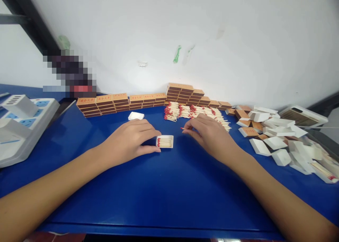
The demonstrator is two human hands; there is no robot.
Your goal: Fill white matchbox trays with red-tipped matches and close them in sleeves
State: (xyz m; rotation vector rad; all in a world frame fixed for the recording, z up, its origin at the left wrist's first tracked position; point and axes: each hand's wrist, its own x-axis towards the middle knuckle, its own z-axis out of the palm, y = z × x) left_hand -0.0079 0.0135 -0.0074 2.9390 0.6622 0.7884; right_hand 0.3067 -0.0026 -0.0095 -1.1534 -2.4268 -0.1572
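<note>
My left hand (132,141) grips the left end of a small white tray (165,146) between thumb and fingers. Red-headed matches (165,142) lie in that tray, heads to the left. To the right, my right hand (202,129) pinches a single match (183,128), its red head pointing left. Just behind my right hand is a long pile of loose matches (185,111). A white tray (136,116) rests on the blue table behind my left hand.
Stacked orange matchboxes (180,90) line the wall at the back of the blue table (159,199). White trays and orange covers (278,129) are heaped at the right, beside a phone-like object (303,115). A power strip (26,129) with plugs stands at the left.
</note>
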